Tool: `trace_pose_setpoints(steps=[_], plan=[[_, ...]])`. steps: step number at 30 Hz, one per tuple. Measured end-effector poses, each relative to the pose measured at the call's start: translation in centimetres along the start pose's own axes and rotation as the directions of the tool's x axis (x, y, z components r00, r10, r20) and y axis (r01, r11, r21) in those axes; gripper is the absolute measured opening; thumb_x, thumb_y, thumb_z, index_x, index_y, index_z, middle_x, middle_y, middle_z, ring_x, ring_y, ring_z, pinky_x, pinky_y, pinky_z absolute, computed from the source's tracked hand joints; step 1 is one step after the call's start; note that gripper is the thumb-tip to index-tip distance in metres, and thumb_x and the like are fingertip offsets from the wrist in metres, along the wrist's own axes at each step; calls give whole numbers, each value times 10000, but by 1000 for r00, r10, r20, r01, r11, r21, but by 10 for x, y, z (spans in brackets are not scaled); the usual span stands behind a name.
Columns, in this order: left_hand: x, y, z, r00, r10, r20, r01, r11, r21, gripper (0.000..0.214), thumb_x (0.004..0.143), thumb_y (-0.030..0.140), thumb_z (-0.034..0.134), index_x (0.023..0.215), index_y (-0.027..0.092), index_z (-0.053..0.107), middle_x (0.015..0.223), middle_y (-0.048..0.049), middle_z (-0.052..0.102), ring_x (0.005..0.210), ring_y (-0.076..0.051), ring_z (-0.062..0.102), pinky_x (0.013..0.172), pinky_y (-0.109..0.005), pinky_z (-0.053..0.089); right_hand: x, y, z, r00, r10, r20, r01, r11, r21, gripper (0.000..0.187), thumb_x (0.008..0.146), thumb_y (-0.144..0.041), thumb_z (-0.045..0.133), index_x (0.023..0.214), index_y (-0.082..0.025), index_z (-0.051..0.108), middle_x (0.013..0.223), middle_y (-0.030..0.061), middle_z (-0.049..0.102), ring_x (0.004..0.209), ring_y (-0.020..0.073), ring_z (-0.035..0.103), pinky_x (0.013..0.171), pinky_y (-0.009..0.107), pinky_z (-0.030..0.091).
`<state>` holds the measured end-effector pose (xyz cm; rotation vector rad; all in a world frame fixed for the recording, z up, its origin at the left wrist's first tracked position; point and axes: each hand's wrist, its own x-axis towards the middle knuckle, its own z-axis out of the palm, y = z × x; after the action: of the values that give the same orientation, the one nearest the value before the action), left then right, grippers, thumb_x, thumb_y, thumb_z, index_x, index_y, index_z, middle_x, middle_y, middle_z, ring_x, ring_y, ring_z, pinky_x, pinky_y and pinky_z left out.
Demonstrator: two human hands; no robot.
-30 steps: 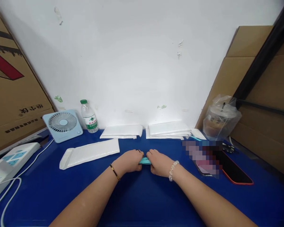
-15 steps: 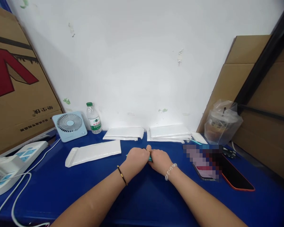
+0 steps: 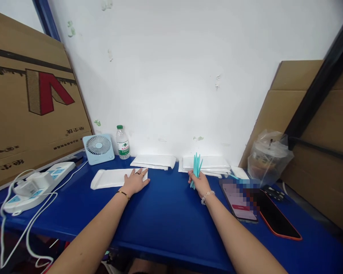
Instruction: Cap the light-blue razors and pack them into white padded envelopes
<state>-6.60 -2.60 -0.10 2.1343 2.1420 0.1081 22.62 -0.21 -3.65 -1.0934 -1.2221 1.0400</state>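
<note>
My right hand (image 3: 199,182) is closed round a bundle of thin teal sticks (image 3: 196,168), held upright above the blue table (image 3: 162,213). My left hand (image 3: 136,181) lies flat with fingers spread, its fingertips resting on the right end of a long white padded envelope (image 3: 111,177). Behind the hands, two stacks of white envelopes (image 3: 153,161) (image 3: 208,164) lie against the wall.
A small blue fan (image 3: 98,148) and a water bottle (image 3: 122,143) stand at the back left. A white power strip with cables (image 3: 38,185) lies far left. Two phones (image 3: 277,219) lie at the right, near a bagged drink cup (image 3: 267,156). Cardboard leans on both sides.
The hands were together on the teal sticks at table centre. Now they have parted: the right raised the sticks upright, the left moved left onto the envelope. The view shifted back.
</note>
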Motion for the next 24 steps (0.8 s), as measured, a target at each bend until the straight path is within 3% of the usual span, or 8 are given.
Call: trace_pose_setpoints(steps=[3, 6, 10, 12, 15, 18, 21, 24], plan=[[-25, -5, -5, 997, 70, 23, -69, 997, -39, 727, 710, 253, 475, 1393, 308, 234, 1354, -98, 421, 1213, -332, 387, 912, -512, 328, -1, 0, -1, 999, -17, 32, 15, 997, 79, 439, 661, -545, 633, 858, -164, 543, 541, -35, 525, 481, 123, 535, 452, 218, 422], [-69, -17, -8, 987, 160, 19, -153, 968, -197, 717, 624, 147, 496, 1315, 296, 376, 1189, -57, 557, 1029, -250, 535, 857, -347, 384, 0, -2, -4, 999, -32, 39, 29, 996, 80, 444, 656, -540, 639, 876, -165, 548, 537, -43, 508, 462, 112, 510, 442, 212, 407], [-123, -32, -4, 991, 114, -65, -131, 891, -434, 434, 744, 323, 467, 1168, 228, 490, 871, -12, 617, 783, -176, 571, 733, -268, 412, -4, -7, -7, 989, -78, 127, 85, 995, -51, 446, 692, -525, 606, 937, -153, 576, 513, -45, 488, 441, 108, 469, 444, 214, 376], [-137, -33, -2, 994, 1, -109, -46, 913, -406, 525, 736, 487, 492, 1178, 205, 471, 830, -22, 611, 785, -201, 571, 740, -303, 418, -7, -11, -6, 976, -107, 190, 143, 972, -187, 413, 720, -506, 576, 935, -154, 596, 511, -40, 491, 444, 116, 460, 464, 229, 379], [-140, -30, 0, 981, -59, -187, 14, 972, -233, 897, 550, 625, 630, 1309, 228, 363, 1177, -117, 539, 1116, -332, 457, 902, -438, 343, -14, -19, -6, 929, -190, 316, 314, 857, -408, 324, 755, -449, 539, 891, -170, 628, 618, 1, 579, 555, 158, 525, 576, 273, 420], [-130, -24, 1, 991, -24, -134, 3, 988, -156, 1150, 466, 659, 666, 1415, 258, 155, 1414, -155, 304, 1293, -384, 233, 982, -522, 224, -20, -27, -5, 853, -230, 469, 482, 691, -538, 248, 805, -355, 478, 912, -195, 634, 782, 30, 641, 722, 195, 575, 684, 293, 419], [-115, -21, -1, 985, -99, -140, 80, 987, -137, 1163, 486, 668, 642, 1426, 228, 118, 1421, -190, 280, 1300, -392, 216, 968, -533, 230, -25, -33, -2, 782, -206, 588, 584, 570, -578, 219, 828, -255, 440, 947, -212, 618, 882, 33, 648, 811, 192, 583, 721, 278, 405], [-98, -18, -7, 987, -117, -107, 104, 987, -120, 1076, 516, 595, 652, 1408, 187, 210, 1347, -202, 394, 1243, -393, 319, 950, -523, 256, -27, -37, 1, 742, -175, 647, 639, 476, -604, 217, 822, -196, 444, 961, -208, 609, 915, 38, 641, 843, 179, 578, 723, 254, 390]])
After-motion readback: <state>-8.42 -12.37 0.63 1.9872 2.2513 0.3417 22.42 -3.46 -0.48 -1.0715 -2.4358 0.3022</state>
